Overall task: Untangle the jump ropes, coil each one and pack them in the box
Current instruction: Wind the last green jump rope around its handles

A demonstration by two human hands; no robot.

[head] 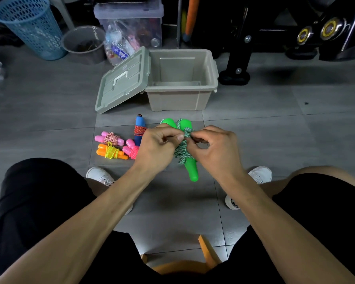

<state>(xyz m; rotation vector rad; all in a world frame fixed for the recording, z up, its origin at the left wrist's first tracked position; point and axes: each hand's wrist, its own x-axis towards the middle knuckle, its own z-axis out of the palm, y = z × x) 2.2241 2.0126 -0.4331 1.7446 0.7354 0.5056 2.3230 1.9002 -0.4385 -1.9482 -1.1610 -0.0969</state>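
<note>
Two hands at a green jump rope, mid-frame.
Its green-white cord [182, 149], wound round the green handles [190, 168], is pinched by left hand [159, 146] and right hand [212, 147]; four coiled ropes [119, 146] lie left, below the open box [180, 78].

I see the green-handled rope [183, 149] held mid-air, cord wrapped round; four coiled ropes [119, 145] (floor, left) before the open box [181, 93].

The open storage box [182, 78] stands on the floor [275, 140] with its lid [122, 83] leaning against its left side, four wound jump ropes [119, 144] lying in front of the lid, laundry basket [29, 25] far behind left.
</note>
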